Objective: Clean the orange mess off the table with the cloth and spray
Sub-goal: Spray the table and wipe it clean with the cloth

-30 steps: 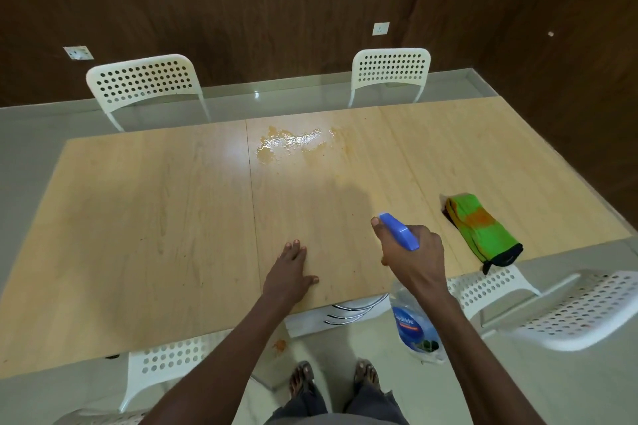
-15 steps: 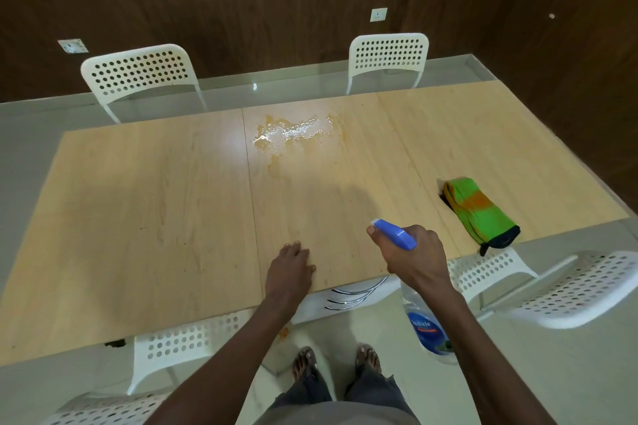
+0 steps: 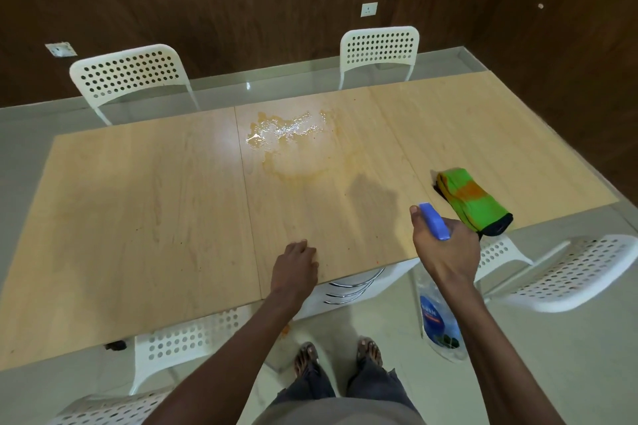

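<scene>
Orange mess (image 3: 288, 134) wet upper-centre of counter (image 3: 138, 217); your right hand (image 3: 445, 248) grips spray bottle (image 3: 434, 221), left hand (image 3: 295, 264) rests curled on counter.

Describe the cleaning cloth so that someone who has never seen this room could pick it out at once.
Start at the long pale wooden table and go to its near right corner. There the cloth lies folded on the tabletop, just beyond the right hand that holds the spray bottle. It is the only bright green thing in view, smeared orange in the middle, with a dark edge.

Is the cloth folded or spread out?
Folded. The cloth lies as a narrow, layered bundle near the table's right edge, its dark end doubled over, with an orange stain on top.
</scene>
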